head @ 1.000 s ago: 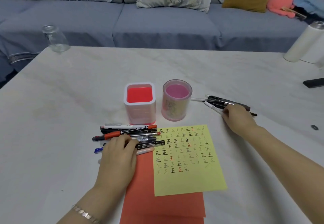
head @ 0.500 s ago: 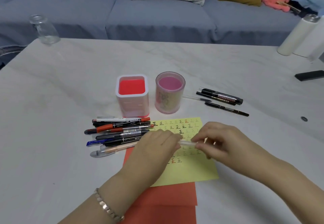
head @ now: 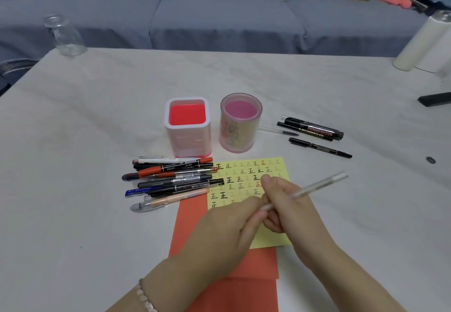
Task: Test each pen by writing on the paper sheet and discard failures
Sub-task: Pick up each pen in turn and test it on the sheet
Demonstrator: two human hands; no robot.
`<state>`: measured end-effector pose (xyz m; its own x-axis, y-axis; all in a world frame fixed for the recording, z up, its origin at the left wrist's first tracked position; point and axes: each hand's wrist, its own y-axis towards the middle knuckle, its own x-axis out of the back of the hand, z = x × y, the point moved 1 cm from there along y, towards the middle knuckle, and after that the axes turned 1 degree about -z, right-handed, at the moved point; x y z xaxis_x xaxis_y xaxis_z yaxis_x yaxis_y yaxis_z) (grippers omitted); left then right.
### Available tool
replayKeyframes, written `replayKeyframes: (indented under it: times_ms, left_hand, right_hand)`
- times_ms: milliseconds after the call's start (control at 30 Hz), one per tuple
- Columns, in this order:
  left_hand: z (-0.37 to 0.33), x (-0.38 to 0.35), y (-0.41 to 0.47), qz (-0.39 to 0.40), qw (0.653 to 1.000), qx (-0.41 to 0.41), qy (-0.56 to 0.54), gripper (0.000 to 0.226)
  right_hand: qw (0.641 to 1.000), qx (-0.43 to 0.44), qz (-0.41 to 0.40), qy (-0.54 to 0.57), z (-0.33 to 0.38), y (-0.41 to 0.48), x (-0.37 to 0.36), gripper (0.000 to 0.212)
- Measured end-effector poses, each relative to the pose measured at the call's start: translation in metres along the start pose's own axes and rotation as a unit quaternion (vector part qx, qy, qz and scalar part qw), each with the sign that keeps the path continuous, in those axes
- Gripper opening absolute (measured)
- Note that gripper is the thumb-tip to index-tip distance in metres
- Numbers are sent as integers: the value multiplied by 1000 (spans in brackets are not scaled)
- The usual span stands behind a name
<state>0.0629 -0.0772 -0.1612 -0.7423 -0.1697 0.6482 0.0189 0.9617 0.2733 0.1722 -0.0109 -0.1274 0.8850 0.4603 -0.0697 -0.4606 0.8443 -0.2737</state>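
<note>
A clear pen slants up to the right above the yellow paper sheet, which is covered with small written characters. My right hand grips the pen's barrel. My left hand pinches the pen's lower end; I cannot tell if that end is a cap. Both hands hide the sheet's lower part. A pile of several pens lies left of the sheet. Three more pens lie to the right of the cups.
A square red-and-white pen cup and a round pink pen cup stand behind the sheet. Red paper lies under the yellow sheet. A glass jar sits far left, a white cylinder and a black object far right.
My right hand picked a clear pen from the right group and brought it over the sheet. My left hand left the pen pile and took hold of the pen's end.
</note>
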Motion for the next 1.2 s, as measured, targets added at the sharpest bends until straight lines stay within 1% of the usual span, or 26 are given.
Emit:
replayKeyframes:
  times_ms: [100,133,167,200,267,300,333,400,433,467,500,533,567,633,767,867,933,1000,1067,1133,1200]
  left_hand:
    - [2,4,-2,38,999,19,-10,32]
    - [2,5,-3,49,998,31,-1,28]
    - [2,7,-5,44,998,53,5,24]
    - [5,11,-6,23,996,89,3,19]
    - [15,17,-12,-43,984,175,13,14]
    - [20,20,-15,-70,976,202,37,13]
    - [25,21,-18,-82,969,223,64,15]
    - [35,23,-27,-97,961,237,109,19]
    - [41,22,-31,-94,962,210,148,21]
    - [46,21,-35,-90,961,180,191,23]
    - [51,21,-39,-100,958,152,221,26]
    - [57,20,-43,-114,954,140,240,28]
    - [61,19,-46,-120,952,135,247,29]
    - [67,19,-47,-126,949,135,256,32]
    - [77,14,-53,-114,939,135,294,37]
    - [71,13,-52,-137,934,128,304,37]
    - [62,8,-45,-141,948,85,274,37]
    - [53,-1,-36,-99,966,21,237,39]
    - [48,-13,-28,-32,970,-19,241,44]
    - [49,-23,-21,23,965,-13,260,53]
    - [52,-30,-18,50,957,15,286,60]
  right_hand:
    - [999,39,21,-5,-4,-4,3,44]
    - [998,54,24,-18,-5,-6,7,44]
    - [997,68,16,-29,-5,-6,11,41]
    - [996,82,0,-46,-8,-7,17,38]
    - [986,109,-37,-121,-14,-5,32,21]
    - [975,117,-46,-185,-21,-4,40,14]
    - [955,131,-49,-262,-28,-3,45,12]
    - [888,190,-43,-416,-48,2,50,11]
    - [861,186,-20,-473,-58,5,49,22]
    - [848,155,5,-507,-66,6,47,38]
    - [842,124,28,-524,-72,7,45,54]
    - [835,115,38,-537,-75,8,43,66]
    - [827,118,41,-549,-76,10,41,73]
    - [818,122,41,-560,-79,11,37,77]
    - [804,144,36,-576,-82,10,30,77]
    - [813,160,29,-559,-84,11,32,73]
    - [842,175,10,-510,-83,10,33,60]
    - [884,189,-44,-425,-78,6,36,46]
    - [923,168,-86,-337,-68,1,37,40]
    - [959,132,-111,-227,-57,-1,37,29]
    - [974,120,-133,-138,-53,1,37,22]
